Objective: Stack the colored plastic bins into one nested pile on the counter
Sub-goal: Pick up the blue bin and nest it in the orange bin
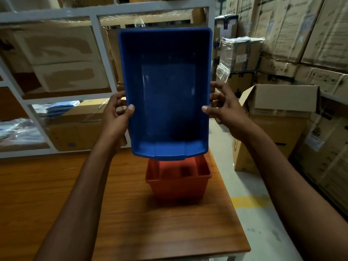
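A person holds a blue bin (pixel 165 95) up in the air with both hands, its open mouth tipped toward the camera so the whole empty inside shows. The left hand (pixel 116 115) grips the bin's left long wall, thumb hooked over the rim onto the inner face and the other fingers curled round the outer side. The right hand (pixel 224 108) holds the opposite wall the same way, thumb tip pressed over the rim and the fingers bent behind the outside. Both hands are closed onto the bin, about halfway along its length.

Below the blue bin, an orange-red bin (pixel 178 181) stands upright on the wooden counter (pixel 66 194), mouth up. The blue bin's near lower edge hangs over the far part of the orange-red bin and hides it; whether the two touch cannot be told. Inside the orange-red bin a second wall of the same colour shows, though I cannot tell if that is another bin nested in it.

The orange-red bin sits near the counter's right edge. Behind the blue bin runs a white metal rack (pixel 98 34) loaded with cardboard cartons. To the right of the blue bin, on the floor, an open cardboard box (pixel 278 117) stands, with tall stacked cartons (pixel 301 34) beyond it
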`<control>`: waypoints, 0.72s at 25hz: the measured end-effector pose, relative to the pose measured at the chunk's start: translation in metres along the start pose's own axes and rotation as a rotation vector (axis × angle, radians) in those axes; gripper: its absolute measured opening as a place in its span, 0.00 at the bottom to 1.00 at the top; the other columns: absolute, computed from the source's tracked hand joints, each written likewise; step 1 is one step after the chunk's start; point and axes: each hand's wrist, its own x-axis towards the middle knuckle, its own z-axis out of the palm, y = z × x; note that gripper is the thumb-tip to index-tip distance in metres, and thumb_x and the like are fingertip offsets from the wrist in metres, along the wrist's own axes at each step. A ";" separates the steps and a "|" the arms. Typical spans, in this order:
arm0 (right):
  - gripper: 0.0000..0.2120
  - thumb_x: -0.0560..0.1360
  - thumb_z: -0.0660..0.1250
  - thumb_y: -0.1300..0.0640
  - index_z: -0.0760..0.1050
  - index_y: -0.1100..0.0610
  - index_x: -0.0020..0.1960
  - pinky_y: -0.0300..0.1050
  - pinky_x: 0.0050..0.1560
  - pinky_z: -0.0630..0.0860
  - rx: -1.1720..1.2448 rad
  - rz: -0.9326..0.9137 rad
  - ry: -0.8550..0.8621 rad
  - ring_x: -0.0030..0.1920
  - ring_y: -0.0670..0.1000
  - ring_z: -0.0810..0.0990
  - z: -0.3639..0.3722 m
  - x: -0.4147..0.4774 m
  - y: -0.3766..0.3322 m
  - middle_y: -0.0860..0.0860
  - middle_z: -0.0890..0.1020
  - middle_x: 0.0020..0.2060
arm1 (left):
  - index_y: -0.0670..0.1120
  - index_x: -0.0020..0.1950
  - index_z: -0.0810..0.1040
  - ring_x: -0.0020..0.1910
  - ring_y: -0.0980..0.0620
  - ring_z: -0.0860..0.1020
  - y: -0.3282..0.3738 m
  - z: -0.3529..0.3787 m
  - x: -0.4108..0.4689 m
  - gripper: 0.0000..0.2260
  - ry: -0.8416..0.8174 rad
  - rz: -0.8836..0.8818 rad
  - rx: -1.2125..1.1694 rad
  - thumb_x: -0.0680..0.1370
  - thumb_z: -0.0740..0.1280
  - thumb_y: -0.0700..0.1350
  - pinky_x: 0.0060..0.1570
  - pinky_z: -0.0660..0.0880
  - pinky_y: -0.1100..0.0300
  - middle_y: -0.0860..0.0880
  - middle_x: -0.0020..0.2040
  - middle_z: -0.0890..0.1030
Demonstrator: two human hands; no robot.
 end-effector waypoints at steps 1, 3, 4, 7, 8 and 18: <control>0.26 0.78 0.69 0.68 0.69 0.48 0.71 0.42 0.48 0.83 0.051 0.054 0.008 0.57 0.51 0.83 -0.001 0.005 0.000 0.54 0.79 0.59 | 0.58 0.69 0.74 0.63 0.50 0.79 0.001 -0.001 0.006 0.16 -0.022 -0.044 -0.009 0.83 0.65 0.42 0.54 0.82 0.49 0.53 0.66 0.76; 0.24 0.78 0.68 0.69 0.72 0.54 0.71 0.41 0.45 0.83 0.130 0.189 0.033 0.58 0.52 0.83 -0.001 0.015 0.003 0.53 0.81 0.58 | 0.54 0.68 0.76 0.62 0.49 0.81 0.001 -0.002 0.017 0.15 -0.080 -0.172 -0.052 0.83 0.66 0.41 0.56 0.82 0.47 0.48 0.66 0.79; 0.23 0.78 0.67 0.70 0.72 0.56 0.71 0.42 0.45 0.83 0.168 0.260 0.044 0.58 0.52 0.84 -0.001 0.020 0.006 0.53 0.82 0.58 | 0.52 0.68 0.77 0.61 0.49 0.82 0.000 -0.002 0.022 0.15 -0.115 -0.241 -0.078 0.82 0.66 0.41 0.57 0.82 0.47 0.47 0.64 0.81; 0.23 0.77 0.67 0.70 0.74 0.59 0.71 0.42 0.43 0.84 0.269 0.446 0.041 0.58 0.53 0.85 0.001 0.029 0.020 0.56 0.84 0.60 | 0.49 0.68 0.77 0.59 0.49 0.82 -0.010 0.003 0.031 0.15 -0.199 -0.398 -0.064 0.82 0.67 0.41 0.56 0.81 0.49 0.46 0.61 0.82; 0.22 0.77 0.66 0.70 0.74 0.59 0.70 0.42 0.45 0.85 0.283 0.490 0.043 0.57 0.52 0.85 0.002 0.031 0.027 0.57 0.84 0.61 | 0.48 0.69 0.77 0.56 0.50 0.82 -0.015 0.004 0.032 0.15 -0.215 -0.440 -0.039 0.82 0.67 0.41 0.52 0.82 0.51 0.46 0.59 0.82; 0.14 0.76 0.67 0.66 0.77 0.59 0.61 0.48 0.60 0.81 0.208 0.769 0.028 0.56 0.53 0.75 0.009 0.041 0.082 0.53 0.81 0.52 | 0.46 0.63 0.82 0.51 0.53 0.81 -0.079 0.016 0.035 0.11 -0.219 -0.687 0.009 0.81 0.68 0.43 0.50 0.79 0.57 0.49 0.54 0.84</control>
